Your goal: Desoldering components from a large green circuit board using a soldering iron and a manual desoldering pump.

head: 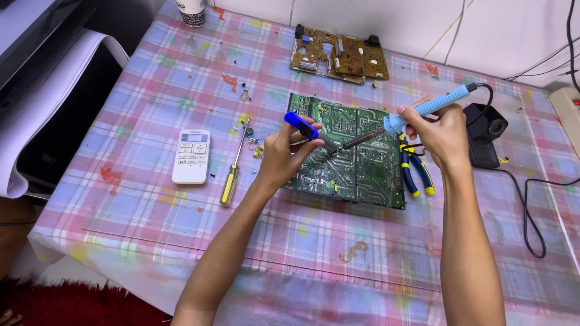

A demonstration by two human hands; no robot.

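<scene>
A green circuit board [356,163] lies solder side up in the middle of the checked tablecloth. My right hand [438,136] grips a light blue soldering iron [432,105], its dark tip reaching down to the board near its left half. My left hand [284,154] holds a blue and black desoldering pump [305,128], its nozzle close to the iron's tip above the board.
A brown circuit board [338,59] lies at the back. A white remote control [191,156] and a yellow-handled screwdriver [231,175] lie to the left, with small loose parts [244,96] nearby. Blue and yellow pliers [414,172], a black stand [483,133] and a black cable [531,211] are on the right.
</scene>
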